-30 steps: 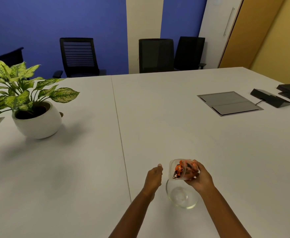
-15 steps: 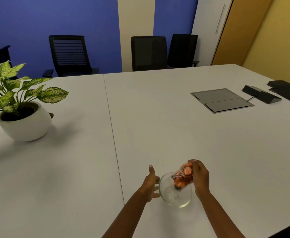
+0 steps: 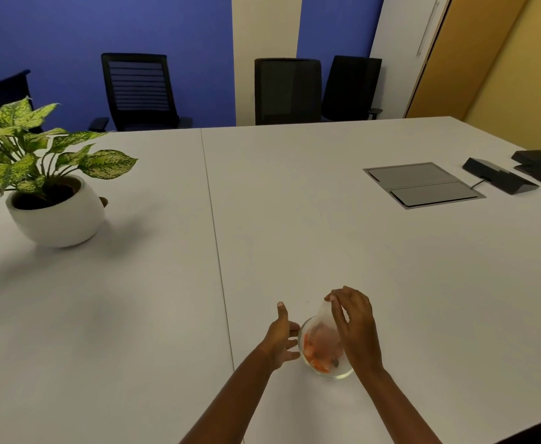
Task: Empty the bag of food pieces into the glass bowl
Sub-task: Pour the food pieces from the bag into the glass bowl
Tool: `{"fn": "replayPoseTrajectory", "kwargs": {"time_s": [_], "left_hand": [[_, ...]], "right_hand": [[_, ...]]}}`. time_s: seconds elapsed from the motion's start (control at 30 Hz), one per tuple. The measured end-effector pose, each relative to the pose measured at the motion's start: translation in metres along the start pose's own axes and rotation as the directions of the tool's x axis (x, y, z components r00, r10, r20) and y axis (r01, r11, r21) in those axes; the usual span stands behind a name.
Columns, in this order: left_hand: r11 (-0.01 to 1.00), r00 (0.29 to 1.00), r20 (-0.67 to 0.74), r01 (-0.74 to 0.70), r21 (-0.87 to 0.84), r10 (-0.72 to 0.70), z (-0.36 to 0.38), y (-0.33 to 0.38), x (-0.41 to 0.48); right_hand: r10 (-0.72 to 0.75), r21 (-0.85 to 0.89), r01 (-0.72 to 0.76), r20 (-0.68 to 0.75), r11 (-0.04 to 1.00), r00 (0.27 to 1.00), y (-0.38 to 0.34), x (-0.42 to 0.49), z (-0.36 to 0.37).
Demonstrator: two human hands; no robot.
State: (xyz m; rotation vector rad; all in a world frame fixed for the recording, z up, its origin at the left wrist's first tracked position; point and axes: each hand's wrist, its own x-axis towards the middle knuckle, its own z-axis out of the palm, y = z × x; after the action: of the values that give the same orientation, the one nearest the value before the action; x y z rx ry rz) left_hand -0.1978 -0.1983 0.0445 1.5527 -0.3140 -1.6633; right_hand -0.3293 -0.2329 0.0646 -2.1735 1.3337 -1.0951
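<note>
White tabletop (image 3: 326,235) fills most of your view, with a blue and cream wall and three black office chairs (image 3: 139,91) behind its far edge. Take the glass bowl (image 3: 325,371) as your landmark: it sits on the table close to you, just right of the seam that runs between the two table halves. Your right hand (image 3: 354,328) is over the bowl's right side, fingers pinched shut on the upper end of a clear plastic bag (image 3: 323,318), which hangs upended with its lower end down inside the bowl. Orange food pieces (image 3: 318,350) show through the bag and the glass, lying in the bowl's left and near parts; whether any remain inside the bag cannot be told. Your left hand (image 3: 280,338) is just left of the bowl, fingers spread and gripping nothing, its fingertips at or very near the rim; contact cannot be made out. Far to the left of the bowl and further back stands a potted plant (image 3: 47,187) in a round white pot. Far to the right and back, a grey flap panel (image 3: 423,184) is set into the table, with a black device (image 3: 500,179) beyond it.
</note>
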Motion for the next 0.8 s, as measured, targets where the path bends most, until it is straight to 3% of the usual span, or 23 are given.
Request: {"fn": "replayPoseTrajectory", "kwargs": {"time_s": [0.1,0.3,0.6,0.7,0.8], "left_hand": [[1.0,1.0,-0.014,-0.005,0.005,0.005,0.001,0.0,-0.001],[1.0,1.0,-0.027,-0.013,0.007,0.013,-0.001,-0.001,-0.002],[0.997,0.997,-0.064,-0.034,0.067,0.038,-0.005,-0.004,-0.009],[0.993,0.995,-0.072,-0.055,0.101,0.062,-0.005,-0.004,-0.012],[0.977,0.989,-0.081,-0.103,0.189,0.12,-0.007,-0.002,-0.016]], "right_hand": [[-0.081,-0.07,0.081,0.011,0.994,0.997,-0.003,0.001,-0.003],[0.0,-0.033,-0.003,-0.084,0.999,0.996,0.0,0.008,-0.011],[-0.011,-0.021,0.008,-0.17,1.0,0.985,-0.009,0.017,-0.015],[0.195,0.169,-0.158,-0.232,0.973,0.953,-0.011,0.022,-0.014],[0.498,0.449,-0.36,-0.239,0.818,0.834,-0.015,0.034,-0.018]]}}
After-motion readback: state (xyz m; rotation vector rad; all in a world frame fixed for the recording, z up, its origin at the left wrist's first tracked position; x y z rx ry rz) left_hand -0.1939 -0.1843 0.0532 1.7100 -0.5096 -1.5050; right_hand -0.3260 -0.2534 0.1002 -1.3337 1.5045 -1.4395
